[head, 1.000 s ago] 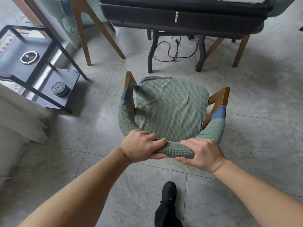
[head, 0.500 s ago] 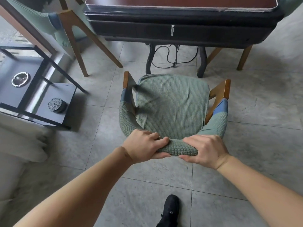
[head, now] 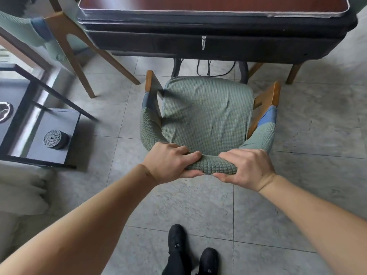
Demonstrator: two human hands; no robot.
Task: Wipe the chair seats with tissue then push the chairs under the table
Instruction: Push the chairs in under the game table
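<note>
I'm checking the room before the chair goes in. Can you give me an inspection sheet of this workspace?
Surface: grey tiled floor, bare around the chair.
Job's things: green fabric-covered wooden armchair facing the dark table with red-brown top, seat not yet under it; tissue: nothing seen.
Clutter: round patterned metal disc on the black side shelf.
Hands: left hand and right hand both grip the chair's backrest.
Cables: black cables hanging under the table.
Surroundings: second wooden chair at left.
</note>
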